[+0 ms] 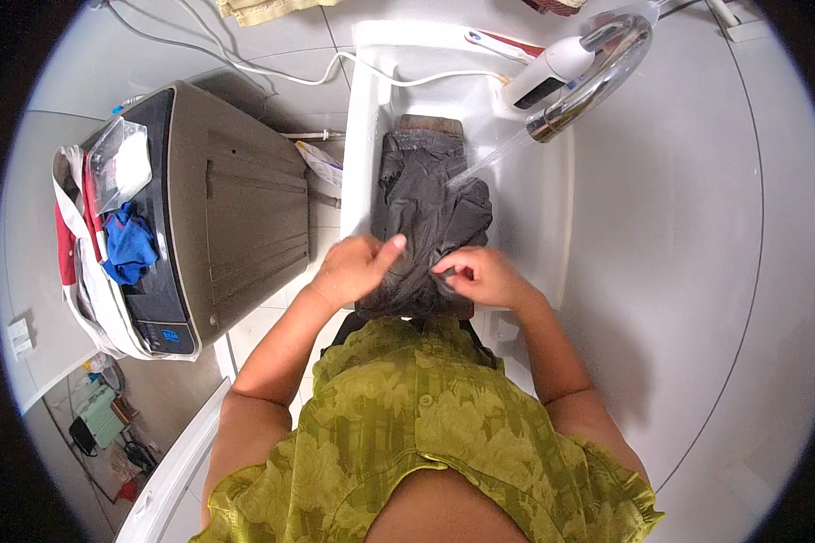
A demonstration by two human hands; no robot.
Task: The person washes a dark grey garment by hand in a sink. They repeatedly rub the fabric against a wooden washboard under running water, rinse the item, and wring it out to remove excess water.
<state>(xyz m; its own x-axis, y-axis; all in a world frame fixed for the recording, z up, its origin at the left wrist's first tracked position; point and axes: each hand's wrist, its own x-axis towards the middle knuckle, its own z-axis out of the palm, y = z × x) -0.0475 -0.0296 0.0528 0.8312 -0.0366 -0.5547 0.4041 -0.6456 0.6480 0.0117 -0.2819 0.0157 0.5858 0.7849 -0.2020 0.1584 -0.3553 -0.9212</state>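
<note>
A wet dark grey garment (418,210) lies bunched along a wooden board (431,124) inside a white sink (533,197). Water runs from the chrome faucet (543,125) onto the garment's upper right part. My left hand (353,268) is over the garment's left edge, thumb raised; its other fingers are blurred and turned down, so its grip is unclear. At the garment's lower right, my right hand (479,275) has curled fingers that pinch a fold of the fabric. The board's near end is mostly covered by cloth.
Left of the sink stands a washing machine (244,210). On its lid are a blue cloth (129,244), a clear plastic bag (119,166) and a red and white garment (98,298). A white cable (441,76) crosses the sink's back to the faucet's white body (550,71). A brush (499,46) rests on the back ledge.
</note>
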